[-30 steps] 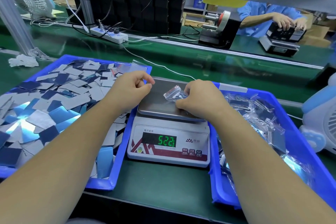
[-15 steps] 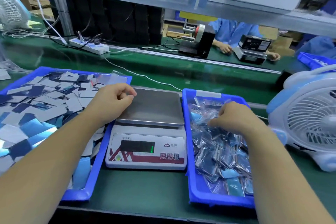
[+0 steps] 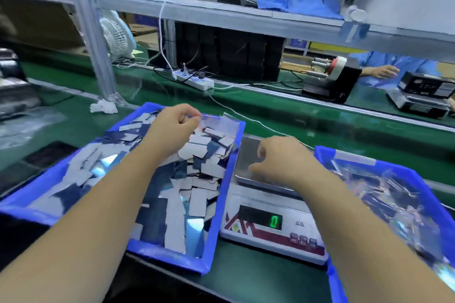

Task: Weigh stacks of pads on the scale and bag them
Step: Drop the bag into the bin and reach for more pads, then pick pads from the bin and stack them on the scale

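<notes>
Loose grey and dark blue pads (image 3: pixel 197 179) fill the left blue tray (image 3: pixel 213 229). My left hand (image 3: pixel 172 128) is over its far end, fingers curled, thumb and fingertips meeting on the edge of a clear bag (image 3: pixel 219 122) in the tray's far right corner; blur hides the detail. The scale (image 3: pixel 268 233) stands between the trays with a bare steel plate (image 3: pixel 247 152) and shows 0. My right hand (image 3: pixel 280 157) hovers over the plate, loosely curled and holding nothing. Bagged pads (image 3: pixel 394 194) lie in the right blue tray (image 3: pixel 354 157).
A metal post (image 3: pixel 91 32) and crumpled white paper (image 3: pixel 103 107) stand behind the left tray. A power strip (image 3: pixel 194 80) with a white cable, a small fan (image 3: pixel 115 37) and a tape dispenser (image 3: pixel 332 81) line the green belt. Another worker's hand (image 3: pixel 381 72) is at a second scale (image 3: pixel 423 96).
My right hand took the filled bag off the scale, dropped it in the right tray and came back over the plate. The display fell to 0. My left hand moved to the bags.
</notes>
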Demonstrator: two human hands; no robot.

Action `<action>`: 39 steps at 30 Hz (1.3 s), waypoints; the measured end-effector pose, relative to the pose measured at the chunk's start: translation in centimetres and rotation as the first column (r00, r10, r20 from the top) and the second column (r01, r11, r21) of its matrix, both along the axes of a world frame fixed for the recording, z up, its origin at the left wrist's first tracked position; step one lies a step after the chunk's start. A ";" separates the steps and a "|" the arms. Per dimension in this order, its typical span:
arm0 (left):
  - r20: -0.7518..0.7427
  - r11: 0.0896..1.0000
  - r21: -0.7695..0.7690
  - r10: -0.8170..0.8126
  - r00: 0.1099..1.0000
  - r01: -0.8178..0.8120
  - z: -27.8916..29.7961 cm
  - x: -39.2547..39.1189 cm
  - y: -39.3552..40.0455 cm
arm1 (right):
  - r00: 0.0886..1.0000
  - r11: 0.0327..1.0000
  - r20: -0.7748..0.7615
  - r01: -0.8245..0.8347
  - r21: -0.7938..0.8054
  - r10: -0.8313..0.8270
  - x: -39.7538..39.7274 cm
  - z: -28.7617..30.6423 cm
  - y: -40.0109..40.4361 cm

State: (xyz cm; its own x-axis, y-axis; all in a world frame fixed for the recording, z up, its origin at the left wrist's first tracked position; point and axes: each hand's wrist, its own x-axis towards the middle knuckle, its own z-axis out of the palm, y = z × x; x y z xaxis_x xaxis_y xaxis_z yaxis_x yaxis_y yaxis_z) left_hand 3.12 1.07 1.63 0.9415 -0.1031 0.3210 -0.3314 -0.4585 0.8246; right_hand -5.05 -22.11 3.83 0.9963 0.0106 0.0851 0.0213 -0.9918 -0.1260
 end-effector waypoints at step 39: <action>-0.114 0.529 -0.842 0.015 0.993 -0.105 -0.7 1.1 3.9 | 0.956 0.504 -0.279 0.197 0.841 0.092 8.5 -4.0 12.9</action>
